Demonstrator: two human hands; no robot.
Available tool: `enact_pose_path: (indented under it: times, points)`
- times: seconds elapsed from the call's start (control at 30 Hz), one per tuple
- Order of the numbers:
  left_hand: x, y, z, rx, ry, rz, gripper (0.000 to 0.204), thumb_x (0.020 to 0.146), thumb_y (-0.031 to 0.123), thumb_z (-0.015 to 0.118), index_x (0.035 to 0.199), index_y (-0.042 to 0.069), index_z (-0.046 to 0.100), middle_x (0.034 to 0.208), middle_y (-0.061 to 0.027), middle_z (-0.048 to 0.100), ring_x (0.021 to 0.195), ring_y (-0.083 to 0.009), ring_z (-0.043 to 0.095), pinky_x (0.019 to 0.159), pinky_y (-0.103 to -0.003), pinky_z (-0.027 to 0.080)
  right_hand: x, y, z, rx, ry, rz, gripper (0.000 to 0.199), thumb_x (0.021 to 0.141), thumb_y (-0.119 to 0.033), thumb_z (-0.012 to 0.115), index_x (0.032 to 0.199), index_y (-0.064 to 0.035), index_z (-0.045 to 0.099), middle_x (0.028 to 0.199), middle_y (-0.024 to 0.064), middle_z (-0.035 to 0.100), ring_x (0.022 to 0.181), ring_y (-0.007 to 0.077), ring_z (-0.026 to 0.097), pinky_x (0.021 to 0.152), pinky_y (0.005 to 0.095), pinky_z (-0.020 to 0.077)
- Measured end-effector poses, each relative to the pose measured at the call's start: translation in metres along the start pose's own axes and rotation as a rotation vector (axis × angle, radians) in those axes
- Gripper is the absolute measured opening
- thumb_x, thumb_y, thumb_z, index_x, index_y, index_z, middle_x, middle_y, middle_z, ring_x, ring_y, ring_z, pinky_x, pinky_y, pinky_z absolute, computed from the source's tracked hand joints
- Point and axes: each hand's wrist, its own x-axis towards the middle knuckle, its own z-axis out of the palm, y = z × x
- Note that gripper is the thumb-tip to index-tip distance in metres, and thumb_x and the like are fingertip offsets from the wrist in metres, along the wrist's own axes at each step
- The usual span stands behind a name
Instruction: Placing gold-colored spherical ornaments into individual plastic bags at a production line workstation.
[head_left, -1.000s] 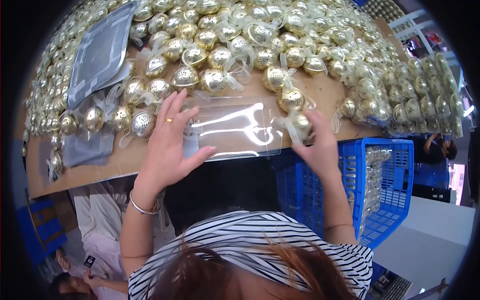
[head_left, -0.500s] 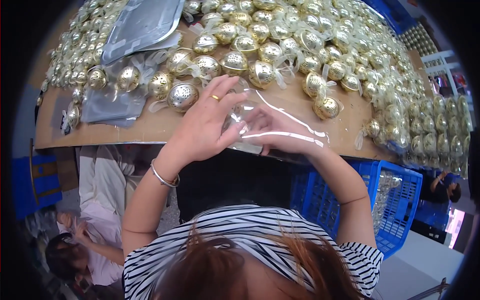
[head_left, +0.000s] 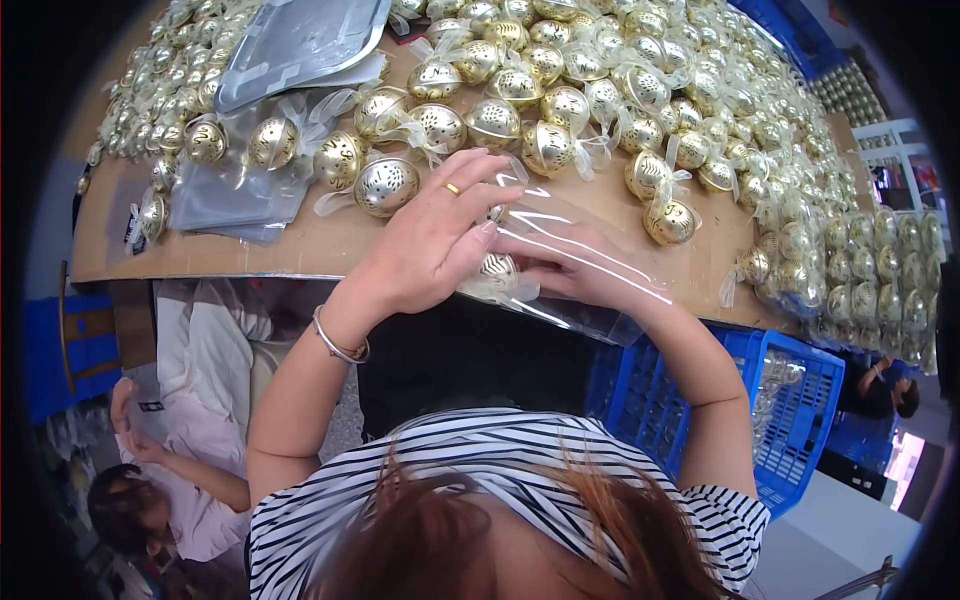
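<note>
My left hand (head_left: 432, 240), with a gold ring and a wrist bangle, holds the near end of a clear plastic bag (head_left: 590, 285) at the table's front edge. A gold perforated ball ornament (head_left: 497, 270) with a sheer ribbon sits at the bag's mouth, under my left fingertips. My right hand (head_left: 575, 265) is inside or under the clear bag, seen through the film, holding it. Several more gold ball ornaments (head_left: 520, 90) cover the brown tabletop (head_left: 300, 240) just beyond both hands.
A stack of clear bags (head_left: 295, 40) lies at the back left, more flat bags (head_left: 235, 200) at the left. A blue crate (head_left: 790, 420) with bagged ornaments stands at my lower right. Another person (head_left: 170, 470) sits lower left.
The bag has been drawn closer to the table's front edge. My hands have come together on it, and a gold ball now sits at its mouth.
</note>
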Motion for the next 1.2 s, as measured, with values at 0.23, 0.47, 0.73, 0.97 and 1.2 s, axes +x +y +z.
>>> enact_pose_path:
  times: [0.23, 0.47, 0.73, 0.97, 1.2]
  points:
    - [-0.003, 0.000, 0.001, -0.032, 0.021, -0.010, 0.041, 0.088, 0.021, 0.040, 0.122, 0.002, 0.051, 0.135, -0.0221, 0.042, 0.130, -0.0400, 0.033, 0.107, -0.047, 0.028, 0.009, -0.019, 0.016, 0.108, -0.005, 0.284, 0.045, 0.076, -0.017, 0.077, 0.117, -0.0091, 0.059, 0.074, 0.0056, 0.062, 0.065, 0.0144, 0.060, 0.061, 0.0299, 0.0484]
    - [-0.003, 0.001, -0.001, 0.056, -0.017, -0.020, 0.043, 0.087, 0.021, 0.049, 0.126, 0.003, 0.048, 0.137, -0.0214, 0.040, 0.134, -0.0394, 0.029, 0.109, -0.047, 0.027, 0.024, -0.023, 0.025, 0.325, 0.158, 0.259, 0.035, 0.081, -0.021, 0.073, 0.104, 0.0006, 0.058, 0.074, 0.0049, 0.063, 0.068, 0.0131, 0.061, 0.062, 0.0296, 0.0495]
    - [-0.006, 0.020, 0.003, 0.170, -0.016, -0.075, 0.050, 0.083, 0.020, 0.059, 0.128, 0.003, 0.044, 0.138, -0.0212, 0.037, 0.134, -0.0412, 0.028, 0.107, -0.046, 0.030, -0.045, 0.005, -0.036, 0.159, 0.039, 0.774, 0.018, 0.082, -0.014, 0.060, 0.093, 0.0006, 0.063, 0.077, 0.0116, 0.067, 0.068, 0.0257, 0.065, 0.064, 0.0365, 0.0505]
    - [-0.017, 0.028, 0.002, 0.303, -0.003, -0.162, 0.054, 0.079, 0.017, 0.060, 0.129, 0.003, 0.043, 0.135, -0.0218, 0.038, 0.131, -0.0423, 0.030, 0.106, -0.048, 0.031, -0.002, -0.026, -0.080, -0.288, 0.366, 0.885, 0.044, 0.085, -0.040, 0.060, 0.094, 0.0032, 0.062, 0.079, 0.0177, 0.066, 0.072, 0.0273, 0.065, 0.068, 0.0368, 0.0502]
    - [-0.011, 0.026, 0.003, 0.311, -0.010, -0.120, 0.053, 0.079, 0.016, 0.060, 0.129, 0.004, 0.045, 0.134, -0.0219, 0.039, 0.130, -0.0420, 0.032, 0.106, -0.048, 0.032, 0.074, 0.005, -0.040, -0.495, 0.220, 0.918, 0.074, 0.074, -0.061, 0.061, 0.108, 0.0039, 0.056, 0.089, 0.0222, 0.066, 0.087, 0.0380, 0.065, 0.078, 0.0412, 0.0507]
